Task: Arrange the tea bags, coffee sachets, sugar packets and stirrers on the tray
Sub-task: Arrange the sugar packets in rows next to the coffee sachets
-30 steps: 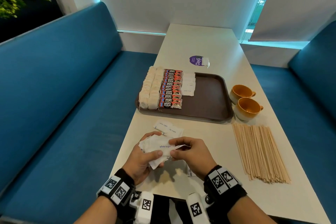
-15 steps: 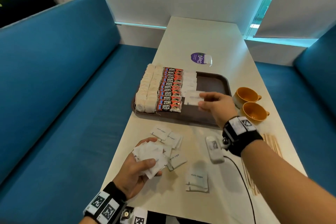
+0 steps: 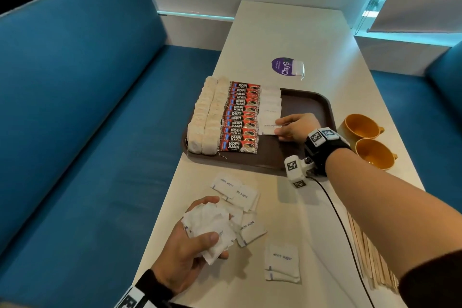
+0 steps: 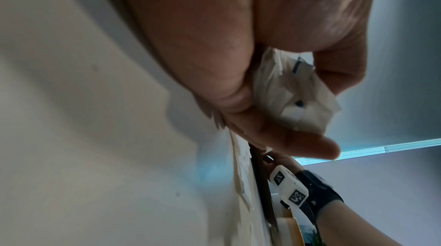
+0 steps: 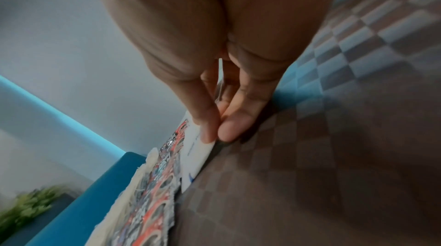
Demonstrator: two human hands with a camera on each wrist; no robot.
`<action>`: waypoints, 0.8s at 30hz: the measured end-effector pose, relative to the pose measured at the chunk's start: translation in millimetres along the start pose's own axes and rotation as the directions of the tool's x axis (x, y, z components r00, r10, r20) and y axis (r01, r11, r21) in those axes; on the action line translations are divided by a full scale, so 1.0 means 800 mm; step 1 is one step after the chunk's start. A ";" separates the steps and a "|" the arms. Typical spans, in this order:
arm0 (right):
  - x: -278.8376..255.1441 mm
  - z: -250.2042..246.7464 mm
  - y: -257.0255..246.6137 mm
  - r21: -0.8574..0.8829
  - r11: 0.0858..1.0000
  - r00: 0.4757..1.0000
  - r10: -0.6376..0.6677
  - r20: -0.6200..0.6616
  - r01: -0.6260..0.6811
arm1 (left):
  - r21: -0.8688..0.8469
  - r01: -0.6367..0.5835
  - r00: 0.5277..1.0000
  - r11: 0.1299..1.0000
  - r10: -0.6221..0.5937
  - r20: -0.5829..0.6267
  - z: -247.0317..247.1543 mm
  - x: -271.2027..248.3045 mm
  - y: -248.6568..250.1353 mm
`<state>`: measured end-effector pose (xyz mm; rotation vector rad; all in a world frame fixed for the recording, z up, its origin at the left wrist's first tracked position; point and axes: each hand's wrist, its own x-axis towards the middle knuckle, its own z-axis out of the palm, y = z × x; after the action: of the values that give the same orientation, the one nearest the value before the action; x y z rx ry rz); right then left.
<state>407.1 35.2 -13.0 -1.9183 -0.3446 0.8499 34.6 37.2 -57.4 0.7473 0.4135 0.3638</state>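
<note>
A brown tray point(image 3: 302, 102) holds two columns of tea bags point(image 3: 207, 115), a column of red coffee sachets point(image 3: 241, 120) and a column of white sugar packets point(image 3: 271, 105). My right hand point(image 3: 296, 127) pinches one sugar packet point(image 3: 267, 129) at the near end of that column, low over the tray; the right wrist view shows thumb and fingers pinching the sugar packet point(image 5: 198, 153) beside the coffee sachets point(image 5: 164, 167). My left hand point(image 3: 190, 245) grips a bunch of sugar packets point(image 3: 210, 227) above the table's near edge; the bunch point(image 4: 293, 95) also shows in the left wrist view. Wooden stirrers point(image 3: 370, 255) lie at the right.
Loose sugar packets point(image 3: 235, 191) lie on the table between tray and left hand, with two stacked ones point(image 3: 282, 262) nearer me. Two orange cups point(image 3: 367, 140) stand right of the tray. A purple sticker point(image 3: 283, 66) lies beyond it. Blue benches flank the table.
My right hand left the bunch in my left hand, carried one sugar packet to the tray and lowered it at the near end of the sugar column. The left hand stayed put.
</note>
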 end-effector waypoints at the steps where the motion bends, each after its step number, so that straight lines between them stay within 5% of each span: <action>1: 0.001 0.000 -0.002 -0.043 0.999 1.000 -0.010 -0.006 0.010 | 0.007 0.000 1.000 1.000 0.000 0.001 0.000 0.000 0.000; 7: 0.011 0.001 -0.008 -0.288 0.958 1.000 -0.019 -0.005 0.017 | 0.013 0.013 1.000 1.000 -0.013 -0.007 0.000 -0.001 0.001; 15: 0.027 -0.001 -0.015 -0.343 0.939 0.992 -0.026 -0.124 -0.019 | -0.006 0.039 0.999 0.999 -0.039 0.005 0.003 -0.002 0.003; 24: 0.047 0.017 -0.033 -0.543 0.840 0.994 -0.040 -0.099 -0.021 | -0.002 0.053 0.999 0.999 -0.053 0.012 0.003 0.000 0.006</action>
<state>427.6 78.1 -9.6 -2.4768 -0.5779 0.6799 34.4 39.3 -52.3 0.7342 0.4206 0.3103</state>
